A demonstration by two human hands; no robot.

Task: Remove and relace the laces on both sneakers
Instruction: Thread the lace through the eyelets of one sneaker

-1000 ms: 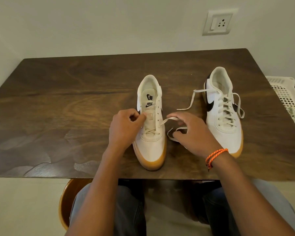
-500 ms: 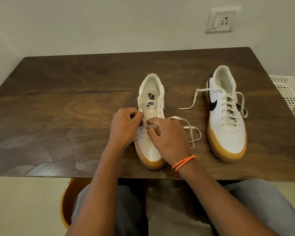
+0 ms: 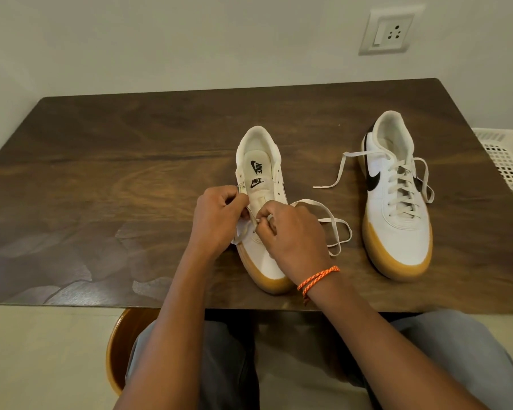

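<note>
Dark table against a pale wall.
I see a dark wooden table [image 3: 101, 173] filling mid-frame, a white wall socket [image 3: 388, 31] upper right, a white perforated basket [image 3: 506, 161] at right edge, a brown stool [image 3: 116, 350] lower left.

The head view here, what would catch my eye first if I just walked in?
Two hands meet over the near sneaker at the middle of the dark wooden table, pinching its lace, which loops loose to the right. A second, fully laced sneaker stands alone further right.
</note>
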